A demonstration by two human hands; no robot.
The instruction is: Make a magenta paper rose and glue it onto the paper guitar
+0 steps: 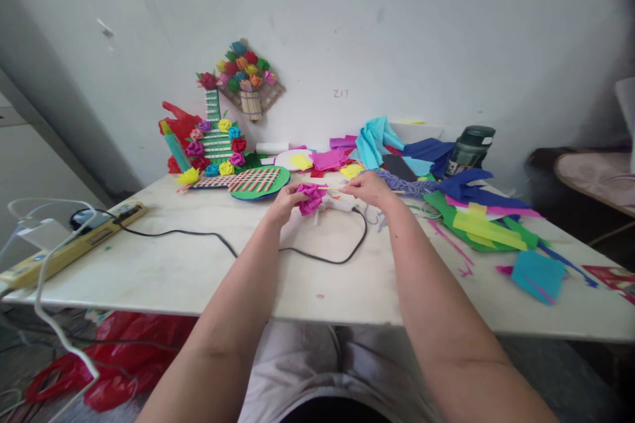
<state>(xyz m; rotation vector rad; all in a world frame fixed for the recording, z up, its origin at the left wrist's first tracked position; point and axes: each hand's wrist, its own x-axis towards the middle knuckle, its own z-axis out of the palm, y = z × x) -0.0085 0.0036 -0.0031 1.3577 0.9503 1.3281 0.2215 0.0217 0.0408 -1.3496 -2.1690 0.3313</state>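
Observation:
My left hand (286, 203) is closed on a magenta crepe-paper flower (311, 199) above the middle of the table. A thin wooden stick (331, 188) is pinched in my right hand (370, 188), its left end touching the flower. Just under my hands lies a white glue gun (340, 203), partly hidden, with a black cord (317, 258) looping in front of it. To the left, a green board (275, 178) with crossed sticks lies flat beside an upright green panel (218, 122) edged with paper roses.
A yellow power strip (133, 211) sits at the left edge. Along the back and right are crepe-paper sheets (374, 139), purple yarn (397, 184), a dark bottle (471, 149) and green paper (451, 215). A stick-and-flower decoration (251, 106) is against the wall.

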